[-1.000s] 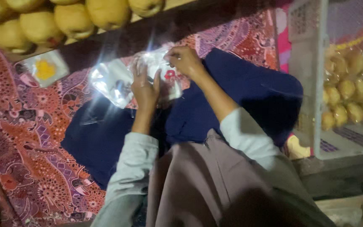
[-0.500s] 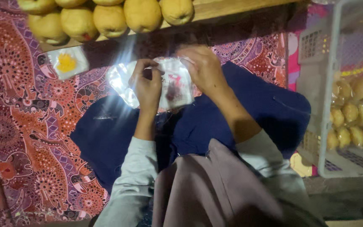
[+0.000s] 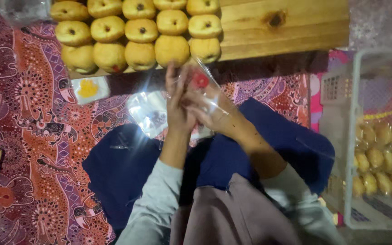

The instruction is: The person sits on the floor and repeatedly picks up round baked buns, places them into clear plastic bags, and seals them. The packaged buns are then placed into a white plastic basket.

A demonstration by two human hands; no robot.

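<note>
Two hands hold up a clear plastic bag above a lap, below a board of buns.

The left hand [image 3: 178, 106] and right hand [image 3: 214, 111] pinch the clear bag [image 3: 203, 86] with closed fingers, apparently spreading its mouth; round buns [image 3: 141, 43] wait on the wooden board [image 3: 286, 27] just beyond.
</note>
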